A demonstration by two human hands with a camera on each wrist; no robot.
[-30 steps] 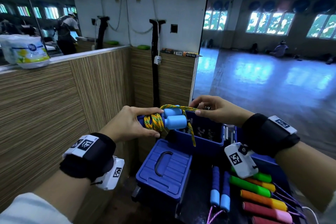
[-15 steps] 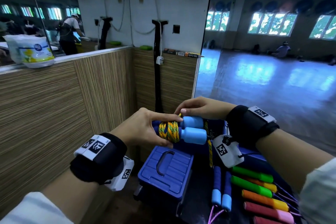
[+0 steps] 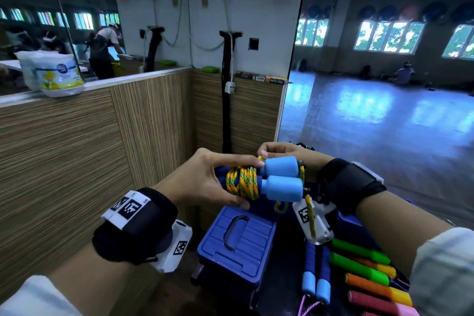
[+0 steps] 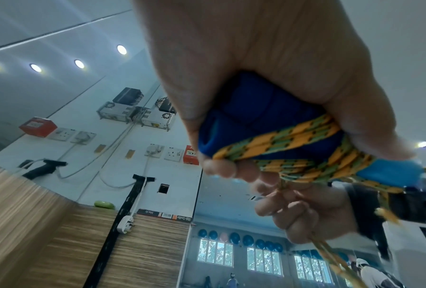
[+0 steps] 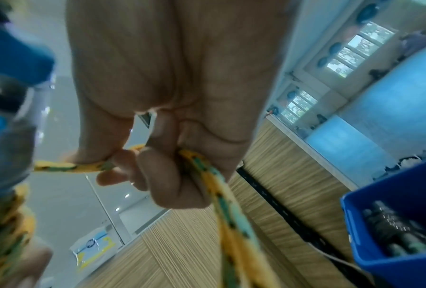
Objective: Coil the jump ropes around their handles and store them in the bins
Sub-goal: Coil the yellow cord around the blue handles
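My left hand [image 3: 220, 179] grips a pair of blue foam handles [image 3: 280, 182] held side by side, with a yellow-green rope [image 3: 242, 182] coiled around their dark blue shafts. In the left wrist view the handles [image 4: 251, 115] and rope coils [image 4: 303, 154] sit inside the curled fingers. My right hand [image 3: 277, 151] is just behind the handles and pinches the loose rope. The right wrist view shows thumb and fingers of the right hand [image 5: 142, 161] closed on the rope [image 5: 226, 204], which trails down. A loose end [image 3: 310, 215] hangs past my right wrist.
A blue bin with a closed lid and handle [image 3: 238, 241] sits below my hands. An open blue bin [image 5: 392, 214] holds dark items. Several more jump ropes with blue [image 3: 315, 282], green [image 3: 359, 251], orange and pink handles lie at lower right. A wood-panelled wall [image 3: 77, 161] stands on the left.
Both hands and the handles came closer and lower. My right hand carried the rope from the right side over behind the handles, and the hanging tail has grown shorter.
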